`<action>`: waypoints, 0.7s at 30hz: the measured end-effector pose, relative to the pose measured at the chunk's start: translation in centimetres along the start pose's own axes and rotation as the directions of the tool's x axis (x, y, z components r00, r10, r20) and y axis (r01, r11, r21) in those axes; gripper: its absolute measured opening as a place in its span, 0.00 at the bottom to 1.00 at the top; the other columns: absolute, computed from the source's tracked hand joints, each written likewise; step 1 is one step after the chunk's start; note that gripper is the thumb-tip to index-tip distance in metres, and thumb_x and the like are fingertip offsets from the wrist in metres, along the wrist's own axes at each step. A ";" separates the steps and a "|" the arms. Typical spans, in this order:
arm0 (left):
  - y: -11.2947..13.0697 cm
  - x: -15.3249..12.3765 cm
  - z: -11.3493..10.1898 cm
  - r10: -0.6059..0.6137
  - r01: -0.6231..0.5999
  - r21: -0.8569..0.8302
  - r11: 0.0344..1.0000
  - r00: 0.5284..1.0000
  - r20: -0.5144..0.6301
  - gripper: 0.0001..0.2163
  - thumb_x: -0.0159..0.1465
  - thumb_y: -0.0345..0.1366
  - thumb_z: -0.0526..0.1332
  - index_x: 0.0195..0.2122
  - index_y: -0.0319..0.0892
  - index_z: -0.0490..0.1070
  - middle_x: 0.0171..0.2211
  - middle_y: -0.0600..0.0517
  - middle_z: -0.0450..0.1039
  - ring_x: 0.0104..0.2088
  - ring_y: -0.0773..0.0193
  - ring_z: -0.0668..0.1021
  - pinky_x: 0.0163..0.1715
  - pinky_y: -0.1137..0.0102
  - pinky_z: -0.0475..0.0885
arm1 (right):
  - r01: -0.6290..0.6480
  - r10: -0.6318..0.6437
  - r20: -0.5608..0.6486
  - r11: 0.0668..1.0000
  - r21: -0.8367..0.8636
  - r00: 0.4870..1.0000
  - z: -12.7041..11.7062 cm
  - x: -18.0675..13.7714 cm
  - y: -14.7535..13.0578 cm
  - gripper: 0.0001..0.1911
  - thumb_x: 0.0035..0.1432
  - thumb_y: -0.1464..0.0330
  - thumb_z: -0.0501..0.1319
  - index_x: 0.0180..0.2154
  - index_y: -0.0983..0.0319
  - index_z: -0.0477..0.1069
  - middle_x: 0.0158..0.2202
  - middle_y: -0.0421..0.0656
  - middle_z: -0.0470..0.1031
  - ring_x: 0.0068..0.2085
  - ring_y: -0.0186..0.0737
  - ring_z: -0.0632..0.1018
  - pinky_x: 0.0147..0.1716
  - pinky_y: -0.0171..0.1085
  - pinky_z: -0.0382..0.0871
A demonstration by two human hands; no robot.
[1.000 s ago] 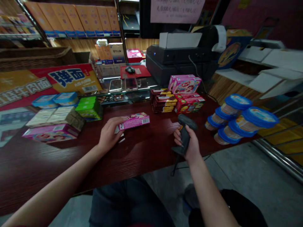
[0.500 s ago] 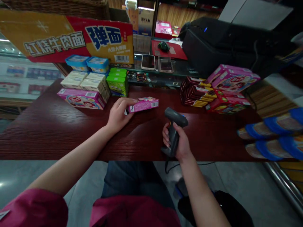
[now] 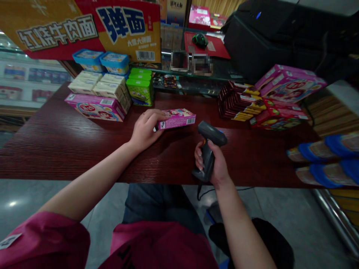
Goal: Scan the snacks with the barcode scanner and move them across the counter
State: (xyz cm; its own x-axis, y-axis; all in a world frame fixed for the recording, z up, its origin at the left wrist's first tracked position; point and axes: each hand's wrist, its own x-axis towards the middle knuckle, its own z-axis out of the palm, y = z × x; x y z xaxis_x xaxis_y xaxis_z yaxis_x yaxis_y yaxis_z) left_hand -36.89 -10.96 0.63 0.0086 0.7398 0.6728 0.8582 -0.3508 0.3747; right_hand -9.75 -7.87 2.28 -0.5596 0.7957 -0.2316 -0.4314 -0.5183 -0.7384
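Observation:
My left hand (image 3: 145, 129) grips one end of a small pink box (image 3: 177, 118) that rests on the dark red wooden counter (image 3: 70, 149). My right hand (image 3: 215, 164) is wrapped round the handle of a grey barcode scanner (image 3: 209, 144), held upright just right of the box, its head level with the box's barcoded side. The scanner's cable hangs down below the counter edge.
At the back left lie a long pink box (image 3: 95, 107), cream packs (image 3: 98, 86), green boxes (image 3: 140, 87) and blue tubs (image 3: 101, 61). Dark snack packs (image 3: 238, 104) and pink boxes (image 3: 286, 84) sit at the right, blue-lidded cups (image 3: 328, 160) at the far right, a black machine (image 3: 266, 41) behind.
The view has tilted down and swung left. My left hand and the pink box have stayed on the counter. The scanner in my right hand has come a little closer to the box.

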 end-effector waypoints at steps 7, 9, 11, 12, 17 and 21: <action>0.5 0.2 -0.3 0.039 -0.041 -0.042 0.998 0.997 -0.062 0.11 0.69 0.33 0.64 0.52 0.46 0.74 0.51 0.47 0.80 0.54 0.56 0.81 0.55 0.59 0.77 | -0.022 0.022 -0.021 1.000 -0.011 1.000 0.1 0.0 -0.2 0.17 0.53 0.56 0.72 0.33 0.63 0.76 0.23 0.36 0.69 0.19 0.28 0.65 0.11 0.26 0.61; 0.5 0.5 -0.6 -0.009 0.004 -0.061 0.998 0.997 -0.081 0.12 0.69 0.36 0.66 0.54 0.45 0.74 0.52 0.46 0.80 0.54 0.56 0.80 0.57 0.59 0.77 | -0.021 0.020 -0.037 1.000 -0.016 0.999 0.2 -0.2 -0.4 0.16 0.53 0.57 0.72 0.33 0.63 0.77 0.24 0.37 0.69 0.19 0.29 0.65 0.11 0.26 0.61; 0.1 0.6 -0.9 -0.062 0.054 -0.084 0.995 0.993 -0.105 0.15 0.69 0.40 0.69 0.55 0.45 0.75 0.52 0.45 0.80 0.55 0.55 0.80 0.59 0.58 0.76 | -0.012 0.010 -0.060 1.000 -0.029 0.998 0.3 -0.3 -0.5 0.15 0.52 0.57 0.72 0.33 0.62 0.77 0.24 0.38 0.68 0.20 0.29 0.65 0.11 0.26 0.61; -0.3 0.5 -1.1 -0.087 0.077 -0.102 0.992 0.991 -0.105 0.17 0.68 0.42 0.70 0.56 0.45 0.75 0.52 0.45 0.80 0.55 0.55 0.80 0.59 0.58 0.76 | -0.009 0.006 -0.070 0.999 -0.040 0.998 0.3 -0.4 -0.5 0.14 0.52 0.58 0.72 0.33 0.61 0.77 0.24 0.38 0.67 0.20 0.30 0.64 0.12 0.27 0.61; -2.8 -1.8 -3.0 -0.272 0.253 -0.281 0.926 0.962 -0.028 0.30 0.67 0.47 0.71 0.66 0.45 0.66 0.56 0.42 0.78 0.55 0.54 0.82 0.56 0.58 0.80 | -0.019 0.005 -0.136 0.995 -0.102 0.991 0.5 -0.7 -0.7 0.16 0.45 0.55 0.74 0.29 0.59 0.76 0.23 0.39 0.62 0.21 0.31 0.61 0.12 0.29 0.57; -4.5 -5.8 -7.0 -0.360 0.320 -0.329 0.889 0.931 -0.067 0.29 0.64 0.51 0.72 0.60 0.45 0.66 0.55 0.42 0.78 0.54 0.56 0.83 0.54 0.61 0.81 | -0.025 -0.005 -0.200 0.989 -0.147 0.980 0.6 -0.7 -0.6 0.17 0.41 0.53 0.74 0.26 0.56 0.75 0.24 0.40 0.60 0.21 0.33 0.59 0.11 0.31 0.52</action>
State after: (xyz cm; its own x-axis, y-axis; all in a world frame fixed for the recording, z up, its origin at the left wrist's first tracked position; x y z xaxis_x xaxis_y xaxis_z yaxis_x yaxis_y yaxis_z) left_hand -44.40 -17.67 -0.55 -0.3351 0.7760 0.5344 0.5965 -0.2643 0.7578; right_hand -9.54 -8.28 3.31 -0.4049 0.8448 -0.3498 -0.3082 -0.4863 -0.8177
